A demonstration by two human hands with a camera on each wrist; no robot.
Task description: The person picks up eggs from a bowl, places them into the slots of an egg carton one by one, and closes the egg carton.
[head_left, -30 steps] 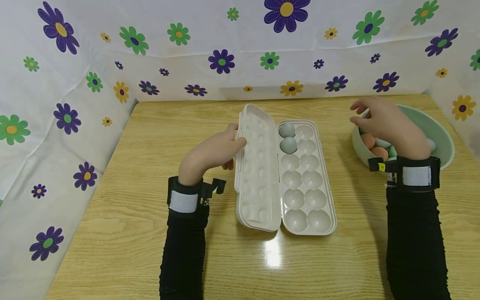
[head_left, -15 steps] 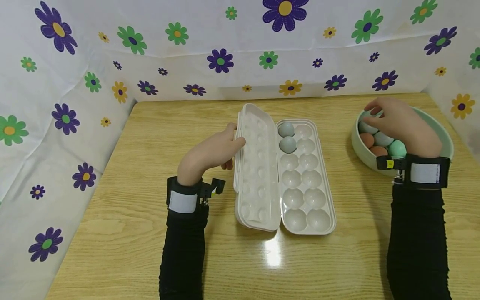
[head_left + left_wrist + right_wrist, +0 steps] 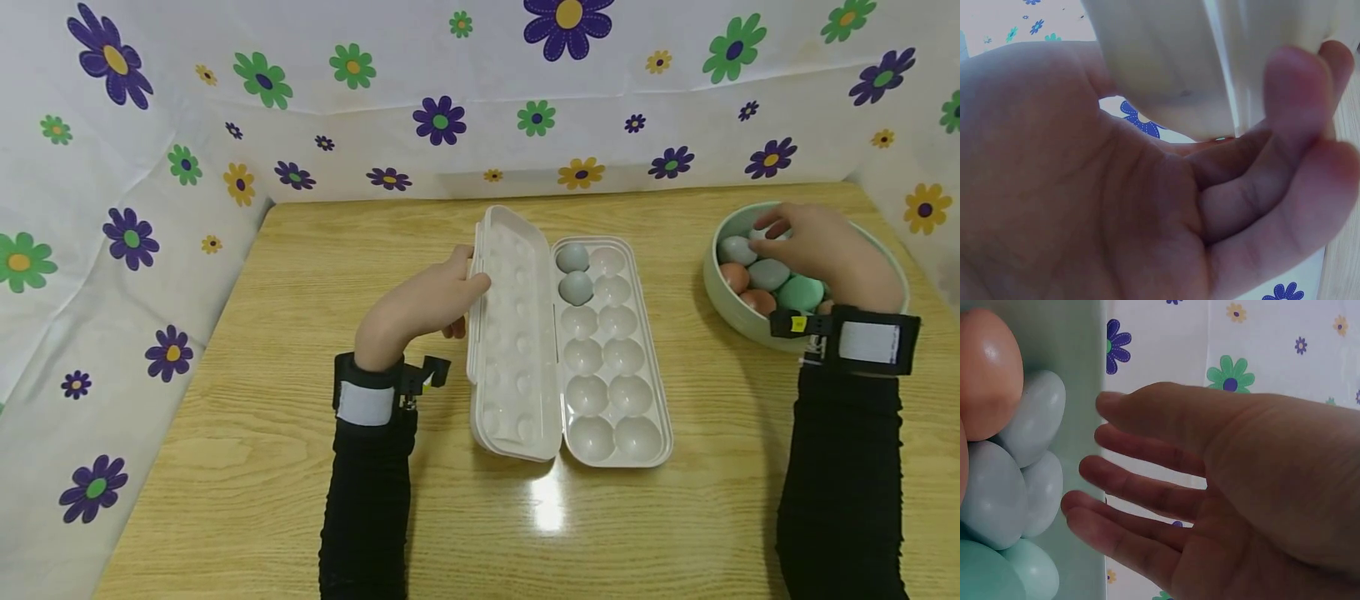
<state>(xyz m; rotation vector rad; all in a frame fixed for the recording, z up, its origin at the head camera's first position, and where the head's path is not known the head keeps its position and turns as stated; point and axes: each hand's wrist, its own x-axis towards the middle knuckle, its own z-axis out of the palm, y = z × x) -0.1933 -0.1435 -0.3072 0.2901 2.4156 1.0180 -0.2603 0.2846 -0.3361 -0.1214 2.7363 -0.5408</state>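
Note:
The white plastic egg carton [image 3: 564, 454] stands unfolded on the table. My left hand [image 3: 423, 312] grips the left edge of its raised lid [image 3: 517, 333], thumb on the inner face and fingers behind. In the left wrist view, fingers curl round the pale lid [image 3: 1166, 69]. Two grey-blue eggs [image 3: 576, 288] sit in the back left cups. My right hand [image 3: 832, 250] is over the pale green bowl [image 3: 738, 323], holding nothing, fingers apart and slightly bent. Below it lie grey-blue eggs [image 3: 768, 274], brown eggs [image 3: 735, 277] and a green egg [image 3: 800, 293]; the hand hides others.
A wooden table [image 3: 247, 400] carries the carton in the middle and the bowl at the back right. White cloth [image 3: 315, 117] printed with flowers rises behind it and along both sides.
My right hand has moved rightward over the bowl, and more of the eggs at its left side show. My left hand and the carton have stayed in place.

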